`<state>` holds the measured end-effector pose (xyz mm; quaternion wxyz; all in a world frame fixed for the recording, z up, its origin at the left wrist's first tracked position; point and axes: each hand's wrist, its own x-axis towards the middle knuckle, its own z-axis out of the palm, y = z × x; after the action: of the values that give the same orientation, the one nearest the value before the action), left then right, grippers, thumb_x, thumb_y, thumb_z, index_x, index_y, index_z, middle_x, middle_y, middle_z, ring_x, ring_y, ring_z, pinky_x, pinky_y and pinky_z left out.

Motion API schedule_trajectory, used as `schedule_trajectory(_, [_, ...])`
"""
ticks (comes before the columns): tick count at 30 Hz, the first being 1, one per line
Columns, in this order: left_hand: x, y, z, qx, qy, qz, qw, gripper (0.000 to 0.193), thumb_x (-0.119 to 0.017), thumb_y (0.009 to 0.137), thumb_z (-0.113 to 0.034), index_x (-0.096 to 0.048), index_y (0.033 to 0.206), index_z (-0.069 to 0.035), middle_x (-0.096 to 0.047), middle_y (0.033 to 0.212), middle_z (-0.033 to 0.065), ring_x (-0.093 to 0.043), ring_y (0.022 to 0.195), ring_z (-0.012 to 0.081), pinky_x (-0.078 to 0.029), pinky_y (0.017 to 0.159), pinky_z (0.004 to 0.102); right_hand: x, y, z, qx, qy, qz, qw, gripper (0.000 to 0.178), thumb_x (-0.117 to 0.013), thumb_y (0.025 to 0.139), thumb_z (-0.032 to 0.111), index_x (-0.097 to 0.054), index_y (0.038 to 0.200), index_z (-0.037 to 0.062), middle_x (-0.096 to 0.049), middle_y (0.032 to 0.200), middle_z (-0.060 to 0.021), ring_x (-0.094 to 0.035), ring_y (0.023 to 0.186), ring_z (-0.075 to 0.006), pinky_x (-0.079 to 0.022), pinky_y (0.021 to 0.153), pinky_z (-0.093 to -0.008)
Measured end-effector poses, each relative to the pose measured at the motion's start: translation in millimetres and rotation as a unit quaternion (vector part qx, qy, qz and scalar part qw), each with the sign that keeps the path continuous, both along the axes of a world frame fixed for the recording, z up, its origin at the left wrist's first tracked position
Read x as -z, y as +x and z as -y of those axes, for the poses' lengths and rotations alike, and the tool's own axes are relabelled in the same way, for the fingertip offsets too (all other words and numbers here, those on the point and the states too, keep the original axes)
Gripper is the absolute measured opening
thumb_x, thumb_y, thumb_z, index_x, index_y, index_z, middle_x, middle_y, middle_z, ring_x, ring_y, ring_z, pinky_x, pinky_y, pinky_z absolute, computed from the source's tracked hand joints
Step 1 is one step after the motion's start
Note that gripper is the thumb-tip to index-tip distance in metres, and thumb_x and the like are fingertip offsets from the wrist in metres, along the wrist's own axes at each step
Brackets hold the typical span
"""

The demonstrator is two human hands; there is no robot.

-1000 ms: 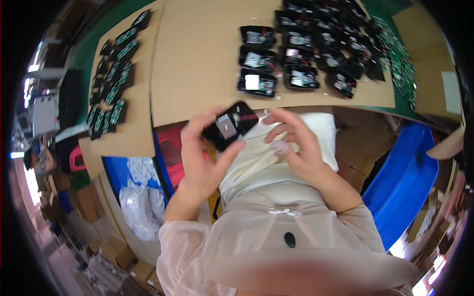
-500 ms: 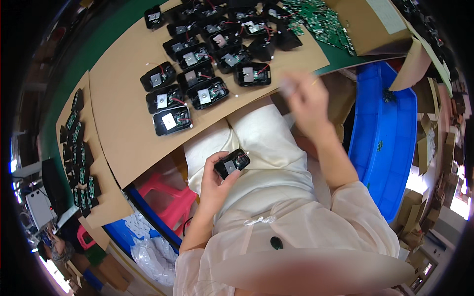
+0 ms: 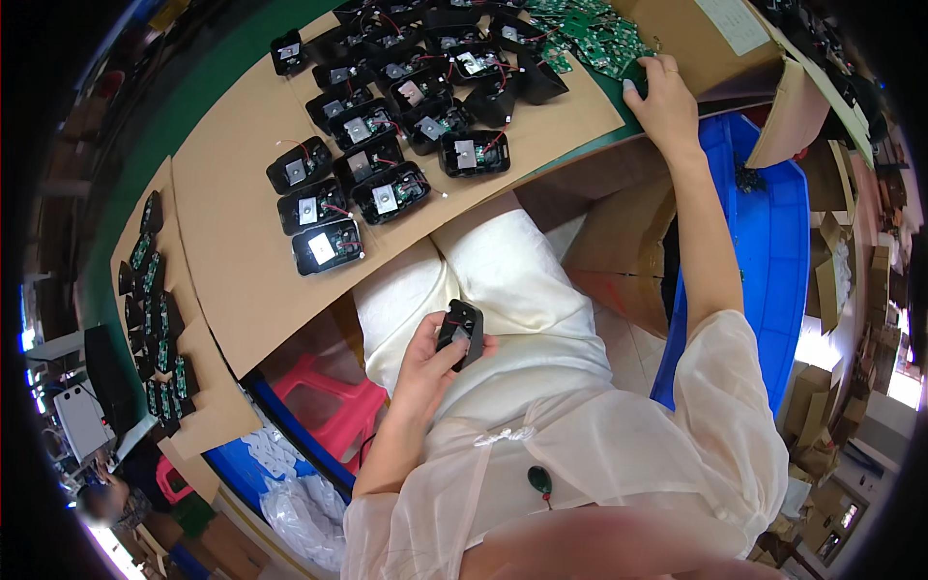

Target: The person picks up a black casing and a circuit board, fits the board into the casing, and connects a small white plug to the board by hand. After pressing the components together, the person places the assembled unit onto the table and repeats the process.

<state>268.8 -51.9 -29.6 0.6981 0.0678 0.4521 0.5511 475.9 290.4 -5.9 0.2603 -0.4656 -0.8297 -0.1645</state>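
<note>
The left hand (image 3: 425, 362) is gripping the small black housing (image 3: 461, 332), now lowered to the lap, while the right hand (image 3: 662, 92), having left it, is closing loosely over green circuit boards (image 3: 590, 39) on the counter (image 3: 232, 251).

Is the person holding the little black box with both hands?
No, only the left hand holds the black box over the lap; the right hand reaches out to the green boards.
</note>
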Motion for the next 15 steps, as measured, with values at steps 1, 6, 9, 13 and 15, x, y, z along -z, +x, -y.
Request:
schedule_trajectory(1, [0,0,0,-0.004,-0.001,-0.001,1.000,0.032,-0.047,0.080,0.000,-0.039,0.110,0.003,-0.055,0.096,0.0204,-0.057,0.093,0.0311,-0.045,0.087,0.0446,-4,-3,7,-0.003,-0.030,-0.062,0.998,0.024,-0.059,0.075,0.015,-0.056,0.096,0.0053,-0.054,0.096,-0.0072,-0.057,0.080,-0.0254,-0.048,0.068,-0.0364])
schedule_trajectory(6, [-5,3,-12,-0.005,0.072,0.050,0.996,0.024,-0.050,0.085,-0.005,-0.042,0.107,-0.002,-0.058,0.099,0.0179,-0.059,0.092,0.0273,-0.046,0.084,0.0367,8,-17,37,-0.139,-0.086,-0.278,0.947,0.013,-0.055,0.080,0.009,-0.054,0.092,0.0036,-0.057,0.078,-0.0085,-0.058,0.067,-0.0162,-0.047,0.060,-0.0266])
schedule_trajectory(9, [-11,4,-21,0.034,0.094,0.041,0.994,0.023,-0.052,0.085,-0.006,-0.044,0.106,-0.003,-0.058,0.100,0.0167,-0.059,0.092,0.0261,-0.046,0.084,0.0360,22,-23,34,-0.127,-0.112,-0.297,0.940,0.021,-0.056,0.081,0.012,-0.056,0.100,0.0047,-0.057,0.081,-0.0084,-0.056,0.065,-0.0159,-0.046,0.059,-0.0266])
schedule_trajectory(13, [-5,5,-19,0.035,0.126,0.032,0.991,0.023,-0.053,0.084,-0.006,-0.044,0.105,-0.003,-0.058,0.100,0.0154,-0.059,0.092,0.0250,-0.046,0.084,0.0349,19,-25,36,-0.141,-0.153,-0.312,0.927,0.029,-0.060,0.079,0.024,-0.058,0.102,0.0063,-0.057,0.088,-0.0076,-0.056,0.073,-0.0184,-0.045,0.063,-0.0307])
schedule_trajectory(15, [-1,5,-15,0.024,0.117,0.031,0.992,0.022,-0.053,0.084,-0.006,-0.044,0.105,-0.003,-0.059,0.099,0.0151,-0.059,0.092,0.0247,-0.046,0.084,0.0349,15,-30,45,-0.085,0.008,-0.088,0.992,0.039,-0.063,0.075,0.036,-0.059,0.100,0.0075,-0.055,0.094,-0.0069,-0.053,0.085,-0.0227,-0.043,0.070,-0.0354])
